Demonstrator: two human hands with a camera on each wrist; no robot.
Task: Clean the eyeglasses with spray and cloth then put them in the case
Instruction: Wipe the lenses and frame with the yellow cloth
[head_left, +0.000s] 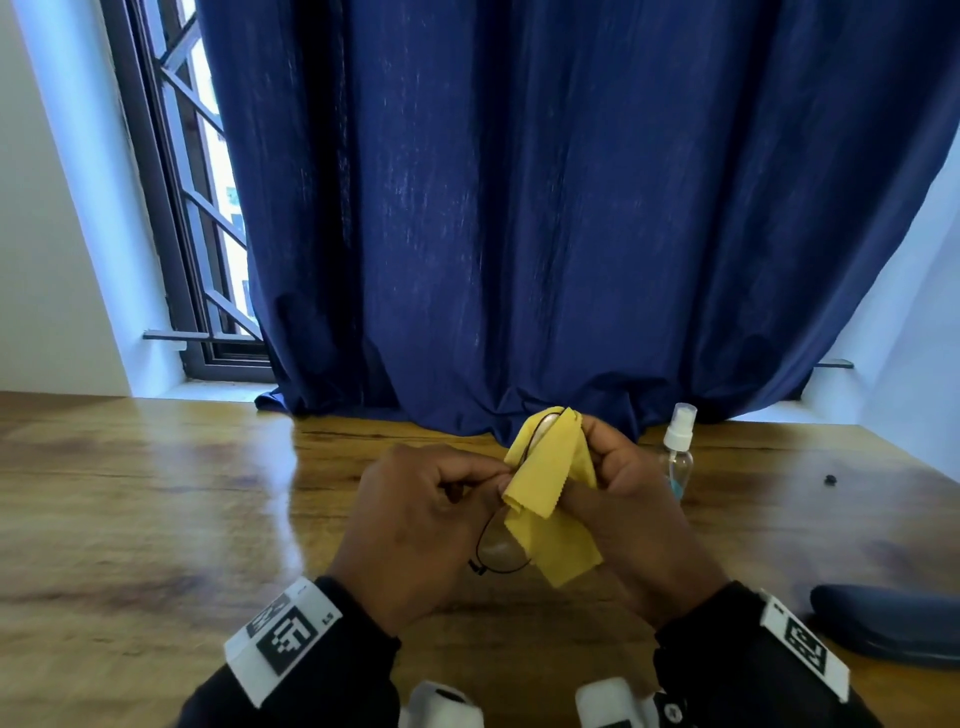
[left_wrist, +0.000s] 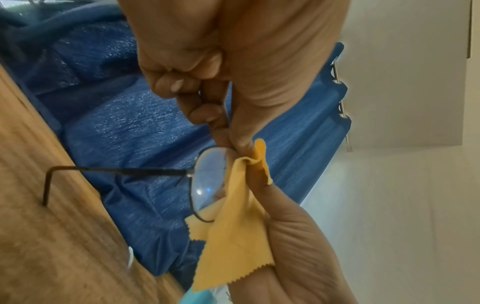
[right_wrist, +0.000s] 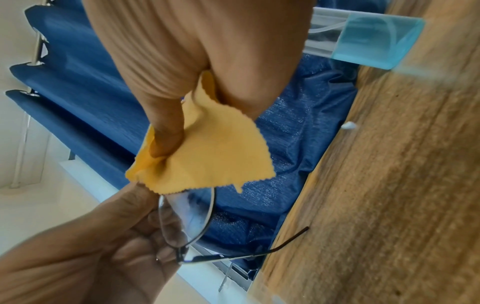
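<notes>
Thin dark-framed eyeglasses (head_left: 501, 545) (left_wrist: 207, 174) (right_wrist: 187, 218) are held above the wooden table (head_left: 156, 493). My left hand (head_left: 431, 514) (left_wrist: 207, 98) (right_wrist: 109, 242) pinches the frame near its bridge. My right hand (head_left: 618, 488) (right_wrist: 182, 82) (left_wrist: 293, 236) pinches a yellow cloth (head_left: 556, 493) (left_wrist: 231, 236) (right_wrist: 207, 156) folded over the upper lens, which the cloth hides. The lower lens shows bare. A clear spray bottle (head_left: 677, 452) (right_wrist: 369, 39) with blue liquid stands just right of my right hand. A dark blue case (head_left: 893, 623) lies at the right edge.
A navy curtain (head_left: 519, 208) hangs behind the table and pools on its far edge. A barred window (head_left: 197, 208) is at back left. A small dark speck (head_left: 830, 479) lies on the table right of the bottle.
</notes>
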